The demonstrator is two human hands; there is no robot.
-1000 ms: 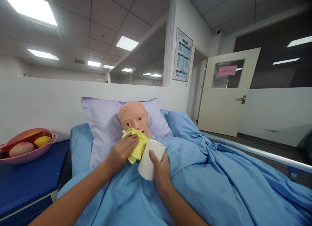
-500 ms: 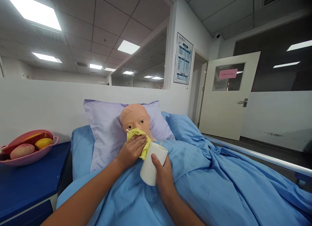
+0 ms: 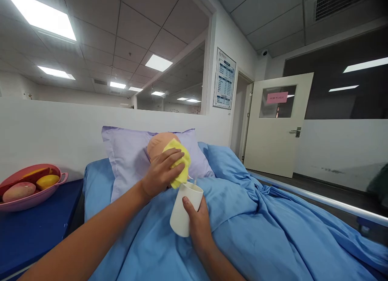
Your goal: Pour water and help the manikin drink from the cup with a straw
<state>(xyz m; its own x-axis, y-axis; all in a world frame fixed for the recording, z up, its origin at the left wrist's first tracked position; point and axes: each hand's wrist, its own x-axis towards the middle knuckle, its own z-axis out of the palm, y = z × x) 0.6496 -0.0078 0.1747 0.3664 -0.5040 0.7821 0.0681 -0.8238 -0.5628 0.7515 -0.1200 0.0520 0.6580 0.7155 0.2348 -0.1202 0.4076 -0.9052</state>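
My left hand (image 3: 165,170) is closed on a yellow cloth (image 3: 184,160), which hangs in front of a manikin's head (image 3: 159,145) and hides most of its face. Whether the cloth touches the face I cannot tell. In my right hand (image 3: 198,222) is a white cup (image 3: 183,216), tilted a little, with its rim just under the cloth's lower edge. A thin pale stick or straw (image 3: 195,181) pokes up at the rim. The manikin's head rests on a lilac pillow (image 3: 127,160), and a blue quilt (image 3: 242,216) covers the bed below.
To the left, a pink basket (image 3: 39,198) of fruit stands on a dark blue cabinet top (image 3: 33,232). A bed rail (image 3: 318,196) runs along the right side. Behind the bed is a white partition (image 3: 75,119); an open door (image 3: 275,131) stands farther right.
My left hand has moved the yellow cloth up and to the right, from the manikin's mouth to over its eyes. The cup has shifted slightly left and down in view.
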